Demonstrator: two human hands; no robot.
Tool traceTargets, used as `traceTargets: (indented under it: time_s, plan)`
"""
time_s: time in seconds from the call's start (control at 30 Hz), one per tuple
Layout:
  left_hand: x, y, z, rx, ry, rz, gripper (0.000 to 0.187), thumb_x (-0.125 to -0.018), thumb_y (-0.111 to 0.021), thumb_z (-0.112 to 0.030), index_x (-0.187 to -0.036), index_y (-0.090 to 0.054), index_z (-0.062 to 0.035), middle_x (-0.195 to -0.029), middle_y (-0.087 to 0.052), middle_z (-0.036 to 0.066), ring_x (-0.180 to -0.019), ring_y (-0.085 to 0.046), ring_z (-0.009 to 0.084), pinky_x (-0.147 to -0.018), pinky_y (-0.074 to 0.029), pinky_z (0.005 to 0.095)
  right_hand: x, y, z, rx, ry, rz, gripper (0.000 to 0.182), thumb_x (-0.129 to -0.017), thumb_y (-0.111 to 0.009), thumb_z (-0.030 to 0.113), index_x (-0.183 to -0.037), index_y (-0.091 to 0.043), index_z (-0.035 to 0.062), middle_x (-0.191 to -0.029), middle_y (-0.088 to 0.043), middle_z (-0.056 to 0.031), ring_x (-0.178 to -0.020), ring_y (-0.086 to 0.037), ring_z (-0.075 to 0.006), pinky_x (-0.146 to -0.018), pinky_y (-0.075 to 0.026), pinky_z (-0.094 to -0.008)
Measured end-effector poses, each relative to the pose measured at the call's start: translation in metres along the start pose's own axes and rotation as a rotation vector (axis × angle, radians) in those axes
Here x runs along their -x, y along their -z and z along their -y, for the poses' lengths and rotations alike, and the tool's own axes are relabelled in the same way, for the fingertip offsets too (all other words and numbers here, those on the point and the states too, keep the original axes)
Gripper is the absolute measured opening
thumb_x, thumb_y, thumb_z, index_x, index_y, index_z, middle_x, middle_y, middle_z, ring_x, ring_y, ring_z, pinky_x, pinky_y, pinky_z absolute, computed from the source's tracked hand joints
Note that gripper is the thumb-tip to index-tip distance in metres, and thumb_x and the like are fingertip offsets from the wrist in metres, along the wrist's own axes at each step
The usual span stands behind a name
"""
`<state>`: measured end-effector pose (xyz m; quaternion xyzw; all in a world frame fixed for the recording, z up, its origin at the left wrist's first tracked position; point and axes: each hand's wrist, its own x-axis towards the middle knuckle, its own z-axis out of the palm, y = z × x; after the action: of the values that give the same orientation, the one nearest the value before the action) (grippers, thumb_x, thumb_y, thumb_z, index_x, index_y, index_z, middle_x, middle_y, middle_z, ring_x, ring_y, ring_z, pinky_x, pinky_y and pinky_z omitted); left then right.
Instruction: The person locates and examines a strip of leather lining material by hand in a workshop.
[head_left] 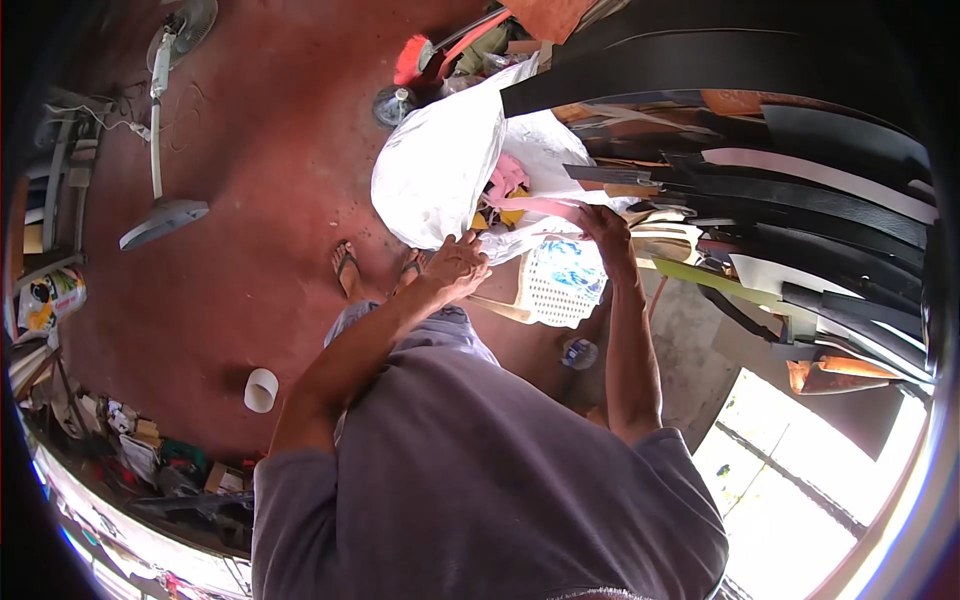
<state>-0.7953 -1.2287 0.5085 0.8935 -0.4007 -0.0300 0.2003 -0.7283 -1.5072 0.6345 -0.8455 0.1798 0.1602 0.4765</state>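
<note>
Our left hand grips the big white bag on the floor, our right hand pinches a pink strip above it, which might slip if we tug.

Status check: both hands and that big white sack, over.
Left hand grips the rim of the big white plastic sack. Right hand shut on a pink strip. White perforated plastic basket sits just below.
</note>
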Motion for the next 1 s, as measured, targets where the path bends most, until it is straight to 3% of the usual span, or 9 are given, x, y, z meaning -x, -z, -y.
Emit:
traceTargets:
  time_s: [0.07,0.23,0.4,0.53,0.67,0.73,0.8,0.87,1.0]
  plan:
    - [0.005,-0.023,0.001,-0.117,0.011,-0.219,0.032,-0.090,-0.060,-0.035,-0.105,-0.062,-0.0078,-0.098,-0.059,0.011,-0.095,-0.057,0.0224,-0.075,-0.048,0.0357,0.011,-0.006,0.016,0.015,0.015,-0.019,0.023,-0.092,-0.065,0.019,-0.103,-0.066,-0.0007,-0.083,-0.065,-0.0022,-0.066,-0.054,-0.0079,-0.063,-0.047,-0.0246]
    - [-0.022,-0.010,0.009,-0.098,0.079,-0.192,0.049,-0.092,-0.058,-0.036,-0.126,-0.054,-0.0011,-0.094,-0.063,0.012,-0.076,-0.061,0.0202,-0.072,-0.050,0.0318,0.023,-0.017,0.026,-0.020,0.012,0.103,0.023,-0.093,-0.064,0.021,-0.101,-0.067,0.0000,-0.077,-0.064,-0.0030,-0.064,-0.056,-0.0094,-0.060,-0.047,-0.0261]
    - [-0.052,0.045,-0.004,0.131,0.307,0.077,0.063,-0.095,-0.053,-0.039,-0.143,-0.037,-0.0016,-0.098,-0.062,0.013,-0.065,-0.061,0.0199,-0.059,-0.052,0.0307,0.027,-0.045,0.039,-0.094,-0.010,0.215,0.024,-0.092,-0.064,0.022,-0.098,-0.068,-0.0005,-0.076,-0.064,-0.0022,-0.065,-0.057,-0.0097,-0.059,-0.046,-0.0263]
    - [-0.051,0.012,0.003,0.050,0.133,-0.071,0.040,-0.098,-0.050,-0.032,-0.126,-0.050,-0.0034,-0.092,-0.059,0.008,-0.073,-0.062,0.0213,-0.061,-0.052,0.0304,0.023,-0.063,0.039,-0.188,-0.082,0.274,0.029,-0.093,-0.064,0.028,-0.095,-0.069,0.0000,-0.083,-0.067,-0.0045,-0.067,-0.058,-0.0086,-0.061,-0.048,-0.0251]
    - [-0.041,-0.019,0.016,0.511,0.476,-0.087,0.022,-0.091,-0.053,-0.013,-0.111,-0.058,-0.0052,-0.083,-0.062,0.014,-0.078,-0.064,0.0237,-0.065,-0.053,0.0339,-0.018,-0.051,-0.008,-0.369,-0.197,0.023,0.027,-0.095,-0.061,0.026,-0.100,-0.068,-0.0001,-0.085,-0.068,-0.0063,-0.059,-0.055,-0.0092,-0.055,-0.047,-0.0241]
    - [-0.027,-0.013,0.031,0.927,0.493,-0.419,0.025,-0.097,-0.042,-0.014,-0.110,-0.062,-0.0053,-0.085,-0.067,0.014,-0.066,-0.061,0.0218,-0.057,-0.049,0.0349,-0.040,-0.041,-0.026,-0.486,-0.239,-0.105,0.025,-0.097,-0.058,0.023,-0.099,-0.067,-0.0006,-0.085,-0.069,-0.0073,-0.055,-0.053,-0.0084,-0.053,-0.047,-0.0239]
    - [-0.017,0.020,0.042,1.384,0.849,-0.220,0.032,-0.100,-0.044,-0.027,-0.114,-0.061,-0.0034,-0.087,-0.069,0.010,-0.062,-0.060,0.0161,-0.054,-0.048,0.0298,-0.060,-0.043,-0.056,-0.217,-0.082,-0.290,0.046,-0.093,-0.062,0.030,-0.127,-0.052,0.0007,-0.103,-0.067,-0.0153,-0.078,-0.063,-0.0203,-0.070,-0.052,-0.0337]
    - [-0.008,0.009,0.052,1.536,0.939,-0.293,0.044,-0.101,-0.043,-0.039,-0.116,-0.061,-0.0010,-0.088,-0.070,0.009,-0.062,-0.059,0.0121,-0.054,-0.047,0.0252,-0.061,-0.046,-0.074,0.815,0.035,-0.431,0.060,-0.090,-0.064,0.036,-0.136,-0.043,0.0033,-0.121,-0.060,-0.0224,-0.104,-0.060,-0.0317,-0.088,-0.047,-0.0438]
    - [-0.003,0.004,0.056,1.639,0.841,-0.309,0.060,-0.098,-0.044,-0.051,-0.115,-0.060,0.0032,-0.093,-0.069,0.014,-0.064,-0.061,0.0140,-0.056,-0.049,0.0255,-0.026,-0.097,-0.073,0.772,0.358,-0.189,0.047,-0.086,-0.069,0.020,-0.129,-0.054,0.0061,-0.120,-0.062,-0.0184,-0.110,-0.061,-0.0313,-0.091,-0.050,-0.0386]
